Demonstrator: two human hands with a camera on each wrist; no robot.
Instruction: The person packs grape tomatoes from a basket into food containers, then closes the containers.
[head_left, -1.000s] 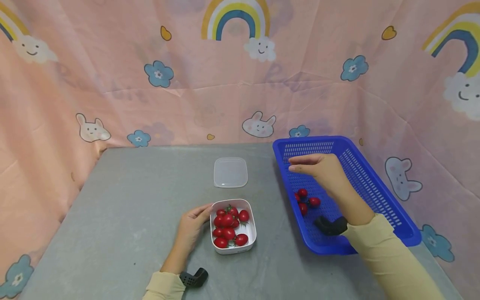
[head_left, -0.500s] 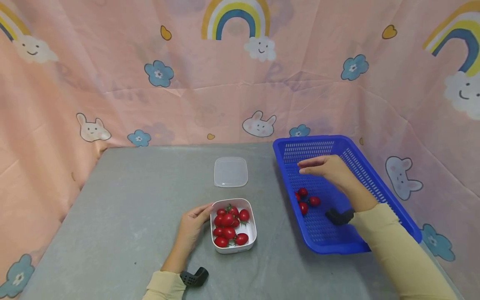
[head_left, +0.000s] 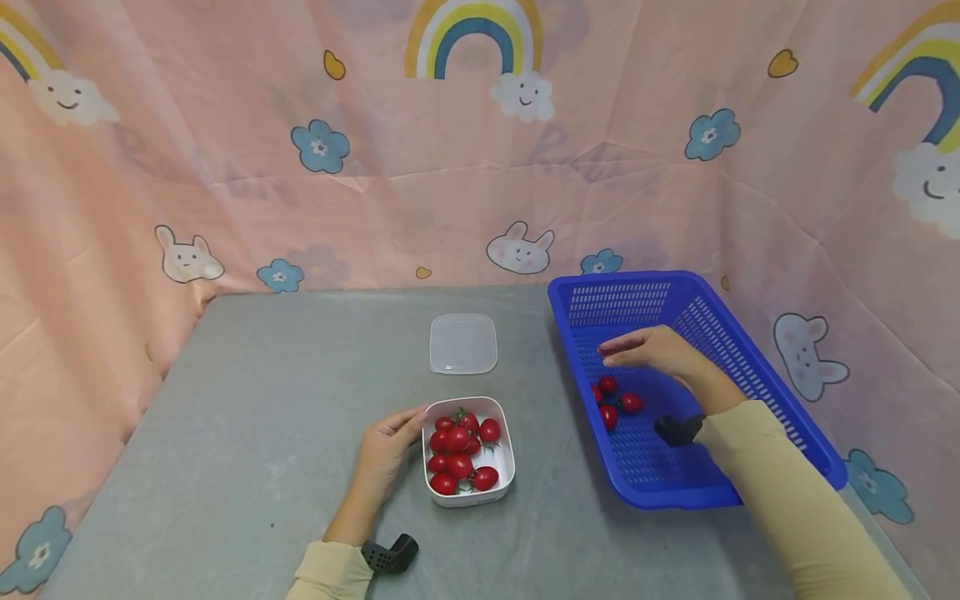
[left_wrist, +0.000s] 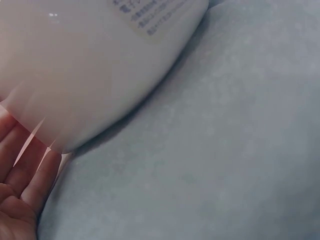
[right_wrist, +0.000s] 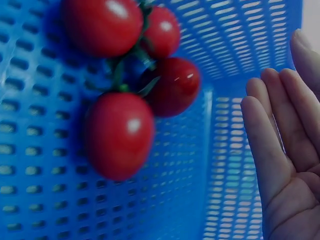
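In the head view, my left hand [head_left: 381, 458] touches the left side of a white square container [head_left: 474, 499] that holds several small red tomatoes [head_left: 457, 465]. The left wrist view shows straight fingers [left_wrist: 42, 182] against the container's printed wall [left_wrist: 100, 75]. My right hand [head_left: 663, 358] hovers over a blue perforated basket [head_left: 637, 496], its fingers and thumb extended and apart with nothing between them. Below it, several cherry tomatoes [head_left: 632, 403] lie in the basket's left part. The right wrist view shows these tomatoes [right_wrist: 120, 136] joined on green stems, apart from the hand [right_wrist: 287, 145].
A translucent square lid [head_left: 463, 343] lies flat on the grey table [head_left: 300, 375], behind the white container. The basket's raised rim stands at the table's right side. A pink patterned curtain [head_left: 420, 192] hangs at the back and sides.
My right hand has shifted right and slightly lower over the basket. My left hand, the container and the tomatoes look unmoved.
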